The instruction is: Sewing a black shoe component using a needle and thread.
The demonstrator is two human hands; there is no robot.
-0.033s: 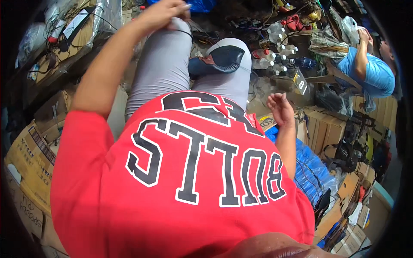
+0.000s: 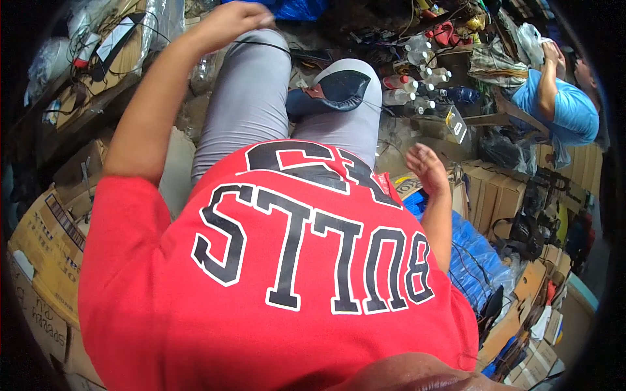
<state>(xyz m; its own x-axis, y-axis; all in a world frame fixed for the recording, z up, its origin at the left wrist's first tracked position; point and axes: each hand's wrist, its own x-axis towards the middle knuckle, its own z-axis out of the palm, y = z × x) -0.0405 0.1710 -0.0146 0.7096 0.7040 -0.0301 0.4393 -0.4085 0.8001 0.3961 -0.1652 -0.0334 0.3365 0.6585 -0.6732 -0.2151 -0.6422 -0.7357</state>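
Softly glossy, curved dark piece (image 2: 336, 93), left hand (image 2: 241, 22)

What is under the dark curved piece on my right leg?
The grey trouser leg shows above and below the dark curved piece in the picture. Whatever lies directly beneath it is covered, so I can't tell.

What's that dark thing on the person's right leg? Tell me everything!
The dark piece looks like part of a shoe: blue-black, slightly shiny like leather, curved, with a reddish-brown patch. It lies across the grey right trouser leg, one end reaching toward the left trouser leg. The left hand and right hand are away from it.
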